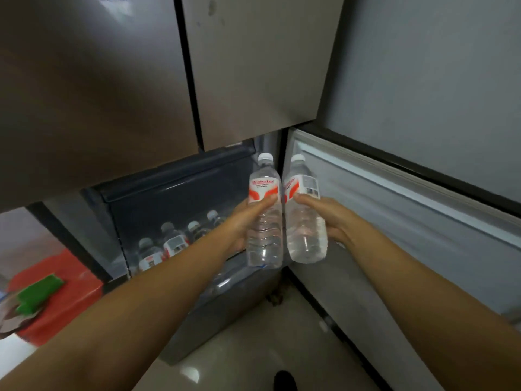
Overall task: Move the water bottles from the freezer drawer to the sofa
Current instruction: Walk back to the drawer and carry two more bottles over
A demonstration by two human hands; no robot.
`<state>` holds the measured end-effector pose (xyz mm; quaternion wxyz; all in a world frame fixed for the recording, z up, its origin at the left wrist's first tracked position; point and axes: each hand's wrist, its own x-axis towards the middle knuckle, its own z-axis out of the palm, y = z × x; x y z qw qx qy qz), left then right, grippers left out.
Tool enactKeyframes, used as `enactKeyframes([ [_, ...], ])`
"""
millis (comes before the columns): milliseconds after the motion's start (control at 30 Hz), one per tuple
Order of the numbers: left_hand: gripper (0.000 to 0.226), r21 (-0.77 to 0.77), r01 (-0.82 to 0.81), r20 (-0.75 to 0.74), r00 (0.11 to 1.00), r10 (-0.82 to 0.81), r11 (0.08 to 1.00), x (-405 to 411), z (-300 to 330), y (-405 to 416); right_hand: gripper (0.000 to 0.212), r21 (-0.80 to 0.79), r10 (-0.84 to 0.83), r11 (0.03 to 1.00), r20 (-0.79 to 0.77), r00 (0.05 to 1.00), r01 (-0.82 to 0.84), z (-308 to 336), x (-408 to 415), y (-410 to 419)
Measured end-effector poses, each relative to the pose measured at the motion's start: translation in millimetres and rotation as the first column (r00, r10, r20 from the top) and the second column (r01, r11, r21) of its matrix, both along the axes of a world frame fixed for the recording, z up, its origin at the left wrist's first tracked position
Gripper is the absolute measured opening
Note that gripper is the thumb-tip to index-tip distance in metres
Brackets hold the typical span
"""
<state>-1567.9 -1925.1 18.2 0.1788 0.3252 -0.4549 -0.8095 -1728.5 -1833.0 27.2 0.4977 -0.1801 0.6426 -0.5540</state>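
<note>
Left hand (248, 218) grips one water bottle (265, 213); right hand (324, 218) grips a second bottle (304, 215), touching, upright. At 8 o'clock, more bottles (172, 241) stand in the open freezer drawer (174, 193).

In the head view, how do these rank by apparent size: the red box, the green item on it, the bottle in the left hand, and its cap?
1. Red box, though partly out of frame.
2. Bottle in the left hand; it is nearer the camera, so this order is unsure.
3. Green item.
4. Cap.

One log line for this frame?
left hand: holds bottle | right hand: holds second bottle | freezer drawer: open, more bottles inside
</note>
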Motion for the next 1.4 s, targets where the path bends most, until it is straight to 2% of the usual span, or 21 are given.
enactKeyframes([
  [67, 0.033, -0.058, 0.006, -0.002, 1.0, -0.006, 0.998, -2, -8, 18, 0.048, 0.003, -0.115, 0.993, -0.192, 0.975, 0.118, -11, 12, 25],
  [167, 0.055, -0.229, 0.062, 0.115, 0.993, -0.037, 0.972, -7, -23, 45, 0.053, 0.019, -0.229, 0.965, -0.436, 0.871, 0.263, -30, 24, 67],
  [233, 0.057, -0.353, 0.108, 0.172, 0.984, -0.049, 0.929, -12, -33, 66, 0.059, 0.023, -0.289, 0.937, -0.511, 0.81, 0.348, -44, 27, 99],
  [300, 0.058, -0.445, 0.177, 0.205, 0.974, -0.092, 0.878, -17, -44, 88, 0.054, 0.016, -0.347, 0.905, -0.553, 0.758, 0.426, -58, 31, 136],
  [467, 0.06, -0.49, 0.381, 0.292, 0.919, -0.263, 0.784, -27, -76, 138, 0.049, 0.02, -0.508, 0.795, -0.524, 0.683, 0.606, -88, 37, 218],
  [567, 0.054, -0.479, 0.495, 0.341, 0.866, -0.366, 0.725, -38, -94, 179, 0.044, 0.028, -0.6, 0.698, -0.522, 0.606, 0.715, -102, 41, 272],
  [700, 0.056, -0.476, 0.648, 0.444, 0.761, -0.474, 0.594, -62, -112, 239, 0.044, 0.084, -0.646, 0.597, -0.539, 0.54, 0.798, -116, 45, 350],
  [967, 0.06, -0.521, 0.767, 0.484, 0.626, -0.611, 0.374, -115, -122, 399, 0.05, 0.152, -0.706, 0.392, -0.583, 0.402, 0.907, -133, 58, 525],
  [1167, 0.059, -0.54, 0.799, 0.455, 0.542, -0.707, 0.266, -144, -122, 531, 0.052, 0.149, -0.76, 0.273, -0.572, 0.309, 0.95, -134, 66, 650],
  [1267, 0.058, -0.537, 0.824, 0.454, 0.464, -0.76, 0.182, -152, -123, 593, 0.048, 0.128, -0.802, 0.135, -0.568, 0.185, 0.982, -132, 79, 704],
  [1333, 0.058, -0.547, 0.828, 0.45, 0.418, -0.789, 0.127, -155, -125, 625, 0.052, 0.113, -0.813, 0.051, -0.572, 0.106, 0.992, -131, 90, 729],
  [1400, 0.058, -0.558, 0.829, 0.454, 0.337, -0.825, 0.032, -158, -130, 665, 0.059, 0.104, -0.832, -0.048, -0.555, 0.018, 0.993, -134, 108, 759],
])
